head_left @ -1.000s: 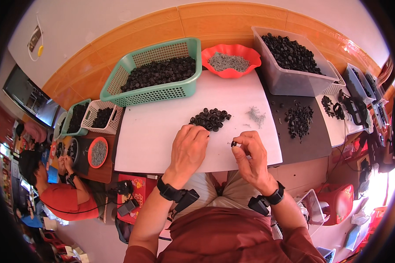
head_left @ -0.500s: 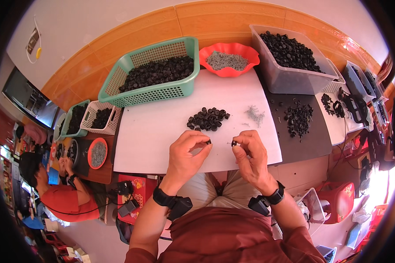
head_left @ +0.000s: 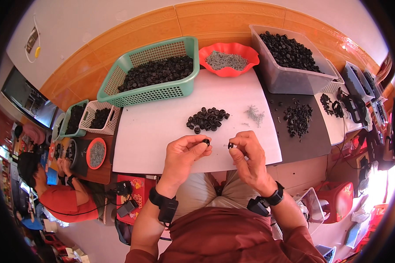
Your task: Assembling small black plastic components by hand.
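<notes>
Over the front of the white work surface, my left hand [head_left: 182, 154] pinches a small round black plastic cap [head_left: 206, 142] between thumb and fingertips. Facing it, my right hand [head_left: 250, 160] grips a small black plastic piece [head_left: 231, 145]; a thin metal screw seems to stick out of it toward the left. A gap separates the two pieces. Just beyond my hands lies a heap of black caps [head_left: 210, 118], and to its right a small scatter of silvery screws [head_left: 255, 115].
Along the back stand a green basket [head_left: 145, 97] of black parts, a red bowl [head_left: 230, 71] of screws and a clear plastic bin [head_left: 294, 79]. More black parts [head_left: 298, 119] lie on a dark mat at right. A co-worker in a red shirt [head_left: 68, 204] sits at far left.
My left hand has turned and drawn slightly nearer me, bringing the black cap into fuller view. My right hand has shifted slightly left and down with its piece.
</notes>
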`<state>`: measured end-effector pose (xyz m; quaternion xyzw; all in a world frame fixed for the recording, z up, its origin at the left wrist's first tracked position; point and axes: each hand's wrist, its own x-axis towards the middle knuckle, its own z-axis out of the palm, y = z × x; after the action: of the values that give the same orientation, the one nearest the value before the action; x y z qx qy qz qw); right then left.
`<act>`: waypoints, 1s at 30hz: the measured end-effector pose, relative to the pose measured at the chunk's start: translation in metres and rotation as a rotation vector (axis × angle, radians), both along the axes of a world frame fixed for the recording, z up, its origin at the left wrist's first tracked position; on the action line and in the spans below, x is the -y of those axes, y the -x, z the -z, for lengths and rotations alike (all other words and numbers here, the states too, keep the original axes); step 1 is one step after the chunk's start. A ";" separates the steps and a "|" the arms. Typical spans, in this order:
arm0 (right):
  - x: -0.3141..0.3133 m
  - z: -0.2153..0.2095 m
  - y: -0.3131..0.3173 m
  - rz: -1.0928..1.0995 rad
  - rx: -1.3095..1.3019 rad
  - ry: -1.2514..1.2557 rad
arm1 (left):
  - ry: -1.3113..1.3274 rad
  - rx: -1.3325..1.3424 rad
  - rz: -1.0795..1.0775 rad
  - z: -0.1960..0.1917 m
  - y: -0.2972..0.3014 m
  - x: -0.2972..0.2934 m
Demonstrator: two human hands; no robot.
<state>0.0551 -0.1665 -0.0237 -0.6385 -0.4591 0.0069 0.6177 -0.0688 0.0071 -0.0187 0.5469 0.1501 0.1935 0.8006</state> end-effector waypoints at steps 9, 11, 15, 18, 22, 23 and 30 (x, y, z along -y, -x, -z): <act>-0.009 -0.005 0.004 -0.012 0.037 -0.031 | 0.359 0.120 0.095 0.006 0.004 -0.002; -0.010 -0.005 0.005 -0.022 0.026 -0.038 | 0.389 0.120 0.101 0.007 0.004 -0.001; -0.012 -0.007 0.005 -0.018 0.046 -0.043 | 0.434 0.109 0.098 0.008 0.003 0.002; -0.013 -0.008 0.006 -0.017 0.056 -0.027 | 0.454 0.114 0.114 0.008 0.003 0.003; -0.014 -0.011 0.007 -0.038 0.100 -0.007 | 0.465 0.122 0.131 0.009 0.004 0.003; -0.014 -0.011 0.007 -0.037 0.119 0.009 | 0.464 0.122 0.131 0.009 0.004 0.003; -0.018 -0.010 0.008 -0.026 0.159 -0.001 | 0.444 0.107 0.134 0.010 0.005 0.004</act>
<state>0.0469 -0.1485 -0.0135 -0.6308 -0.5150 -0.0361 0.5793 -0.0736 0.0030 -0.0288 0.3549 0.1095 0.1308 0.9192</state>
